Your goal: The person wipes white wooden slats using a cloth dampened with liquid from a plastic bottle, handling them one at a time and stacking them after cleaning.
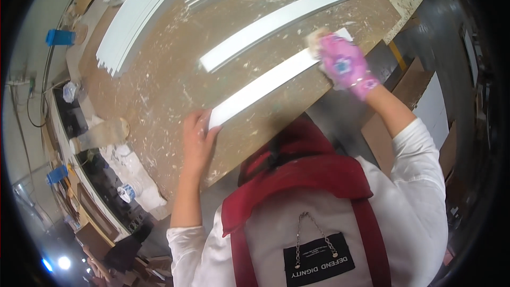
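A long white strip [263, 89] lies slantwise near the front edge of the worktable. My bare left hand [197, 137] grips its near left end, thumb on one side and fingers on the other. Toward the strip's right end is my right hand [344, 64], in a pink flowered glove and smeared by motion. Its fingers are closed on a beige pad [317, 41] pressed against the strip; blur hides whether this is a sponge or a folded cloth. A second white strip [276, 24] lies farther back, apart from the first and roughly parallel to it.
The brown worktable [154, 122] is spotted with white. More white strips [135, 24] lie side by side at the far left and back. A blue object [60, 37] and a small white-and-blue container [126, 192] are at left. Cardboard [396, 101] stands beyond the right edge.
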The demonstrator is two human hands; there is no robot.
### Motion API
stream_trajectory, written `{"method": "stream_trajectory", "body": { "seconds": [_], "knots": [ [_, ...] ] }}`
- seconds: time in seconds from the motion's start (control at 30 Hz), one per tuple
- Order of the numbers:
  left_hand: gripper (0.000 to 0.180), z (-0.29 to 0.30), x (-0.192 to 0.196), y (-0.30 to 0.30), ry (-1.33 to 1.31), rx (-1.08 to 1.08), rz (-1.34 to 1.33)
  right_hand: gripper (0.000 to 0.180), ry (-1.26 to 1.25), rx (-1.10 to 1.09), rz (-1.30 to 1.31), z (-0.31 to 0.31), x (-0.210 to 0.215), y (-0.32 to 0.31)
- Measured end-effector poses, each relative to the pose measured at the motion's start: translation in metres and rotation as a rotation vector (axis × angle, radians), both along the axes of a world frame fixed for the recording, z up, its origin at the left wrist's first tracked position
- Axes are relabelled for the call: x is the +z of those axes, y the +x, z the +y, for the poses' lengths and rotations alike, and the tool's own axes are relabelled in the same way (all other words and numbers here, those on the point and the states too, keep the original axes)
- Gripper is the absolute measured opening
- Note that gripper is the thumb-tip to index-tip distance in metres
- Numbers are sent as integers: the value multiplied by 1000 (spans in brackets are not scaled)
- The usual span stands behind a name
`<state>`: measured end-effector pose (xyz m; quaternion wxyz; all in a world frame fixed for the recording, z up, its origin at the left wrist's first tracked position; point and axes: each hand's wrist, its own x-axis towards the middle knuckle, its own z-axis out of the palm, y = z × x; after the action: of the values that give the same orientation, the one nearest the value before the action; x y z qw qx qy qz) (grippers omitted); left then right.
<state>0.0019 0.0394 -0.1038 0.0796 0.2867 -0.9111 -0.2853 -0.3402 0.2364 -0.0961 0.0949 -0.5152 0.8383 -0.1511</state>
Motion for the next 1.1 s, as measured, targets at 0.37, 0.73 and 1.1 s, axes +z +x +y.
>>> {"method": "stream_trajectory", "body": {
  "seconds": [0.37, 0.73, 1.1],
  "knots": [
    [46, -4, -8, 21, -65, 90, 71, 18, -308, 282, -564, -74, -24, 119],
    [48, 24, 22, -3, 793, 443, 514, 22, -360, 185, -579, -49, 65, 116],
    [22, 19, 33, 16, 151, 135, 476, 55, -49, 451, 239, -49, 45, 125]
  ]
}}
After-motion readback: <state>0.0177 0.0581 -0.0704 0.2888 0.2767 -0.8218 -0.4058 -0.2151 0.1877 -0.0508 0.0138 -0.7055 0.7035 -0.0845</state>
